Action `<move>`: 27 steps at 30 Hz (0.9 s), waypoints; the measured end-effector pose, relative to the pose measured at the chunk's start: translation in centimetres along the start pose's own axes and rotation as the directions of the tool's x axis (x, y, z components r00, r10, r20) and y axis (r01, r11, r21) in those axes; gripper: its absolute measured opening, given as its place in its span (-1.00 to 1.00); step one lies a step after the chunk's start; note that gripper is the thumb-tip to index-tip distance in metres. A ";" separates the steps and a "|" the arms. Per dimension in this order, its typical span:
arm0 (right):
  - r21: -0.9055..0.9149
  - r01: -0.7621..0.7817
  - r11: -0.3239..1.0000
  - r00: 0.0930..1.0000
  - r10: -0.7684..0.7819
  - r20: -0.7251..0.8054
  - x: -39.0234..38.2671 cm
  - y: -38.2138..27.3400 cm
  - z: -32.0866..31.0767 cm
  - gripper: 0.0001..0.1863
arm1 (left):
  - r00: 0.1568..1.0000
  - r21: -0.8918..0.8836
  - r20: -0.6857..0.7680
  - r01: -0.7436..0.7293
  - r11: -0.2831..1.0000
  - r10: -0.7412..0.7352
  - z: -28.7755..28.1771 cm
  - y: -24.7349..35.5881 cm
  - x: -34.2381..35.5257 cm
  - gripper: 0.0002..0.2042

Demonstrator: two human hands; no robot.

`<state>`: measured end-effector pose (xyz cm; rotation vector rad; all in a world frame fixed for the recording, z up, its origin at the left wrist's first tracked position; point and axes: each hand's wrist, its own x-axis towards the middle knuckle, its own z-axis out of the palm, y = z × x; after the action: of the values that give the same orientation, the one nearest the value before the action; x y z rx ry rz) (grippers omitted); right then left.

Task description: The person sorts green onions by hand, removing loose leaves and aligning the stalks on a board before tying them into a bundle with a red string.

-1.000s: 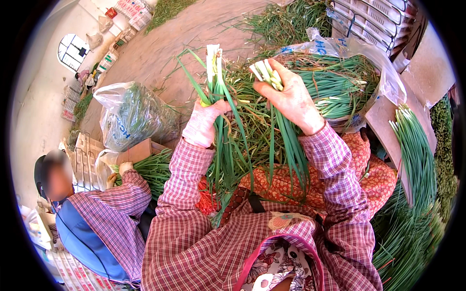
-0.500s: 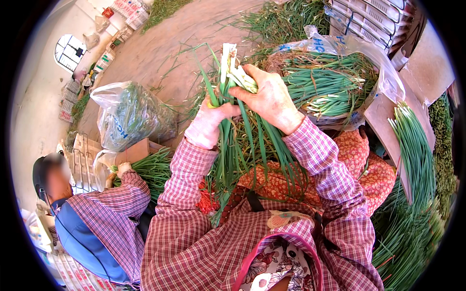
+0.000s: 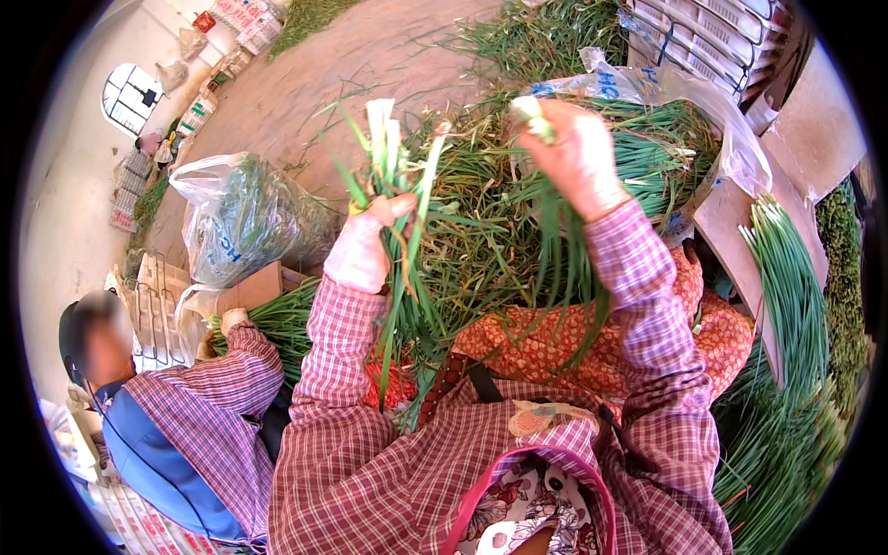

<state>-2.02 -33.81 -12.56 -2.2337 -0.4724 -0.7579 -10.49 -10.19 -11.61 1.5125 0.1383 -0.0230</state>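
Note:
My left hand (image 3: 361,252) is closed around a small bunch of chives (image 3: 381,139), white ends up, with some leaves drooping below the fist. A yellowish band shows at a finger. To the right, my right hand (image 3: 585,162) grips a second clump of chives (image 3: 564,245); its pale ends stick out past the fingers and its leaves trail toward my lap. Under and between both hands spreads a heap of loose leaves and trimmings (image 3: 481,203).
A plastic-lined container (image 3: 740,153) holding chives stands at right, beside a board (image 3: 731,217) with a neat bundle (image 3: 791,296). A stuffed clear bag (image 3: 250,222) sits left. Near it, another person (image 3: 176,425) handles greens. Stacked crates (image 3: 694,46) stand at back right.
My hands have moved apart: the right went right with part of the chives, while the left shifted slightly left with the rest. The single held bunch is now split in two.

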 end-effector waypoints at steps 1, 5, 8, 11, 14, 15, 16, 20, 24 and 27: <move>-0.048 0.014 0.999 1.000 -0.015 -0.021 0.4 1.2 -0.9 -0.77 | 1.000 -0.070 0.001 0.018 0.997 -0.018 -1.1 -0.7 0.3 -0.69; 0.083 -0.023 0.996 0.999 0.026 -0.043 0.0 -0.3 -0.9 -0.66 | 1.000 -0.197 -0.023 -0.017 0.980 0.013 -2.3 -3.1 1.1 -0.68; 0.400 -0.098 0.911 0.995 0.084 0.052 -1.1 -3.8 0.1 -0.60 | 0.991 -0.121 0.061 -0.113 0.986 0.121 -2.4 -4.6 2.3 -0.69; 0.602 -0.298 0.741 0.944 0.132 0.304 -1.5 -5.3 0.9 -0.58 | 0.974 -0.117 0.088 -0.196 0.974 0.207 0.8 -2.5 1.2 -0.68; 0.624 -0.348 0.700 0.916 0.113 0.385 -1.8 -5.7 1.4 -0.65 | 0.989 -0.204 0.097 -0.091 0.975 0.113 1.0 -2.1 1.1 -0.65; 0.582 -0.358 0.730 0.904 0.116 0.410 -1.7 -5.7 1.1 -0.66 | 0.959 -0.175 0.138 -0.222 0.959 0.247 0.8 -2.2 0.8 -0.65; 0.540 -0.367 0.758 0.892 0.121 0.436 -1.7 -5.8 0.8 -0.67 | 0.963 -0.118 0.126 -0.222 0.968 0.237 0.7 -2.0 0.7 -0.65; 0.465 -0.178 0.867 0.944 0.017 0.329 -1.9 -5.8 1.3 -0.66 | 0.973 0.025 0.046 -0.228 0.973 0.227 1.2 -0.5 0.3 -0.71; 0.473 -0.156 0.867 0.926 -0.039 0.376 -1.8 -5.9 0.9 -0.65 | 0.981 -0.029 0.029 -0.192 0.981 0.193 0.8 -0.2 0.3 -0.74; 0.421 -0.026 0.907 0.925 -0.138 0.354 -2.5 -5.0 1.6 -0.68 | 0.993 -0.162 0.043 -0.103 0.981 0.111 -0.8 -1.1 1.2 -0.74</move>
<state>-5.91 -29.53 -12.50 -1.9546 -0.8094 -0.2117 -9.47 -9.36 -12.89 1.3566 0.0168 0.0344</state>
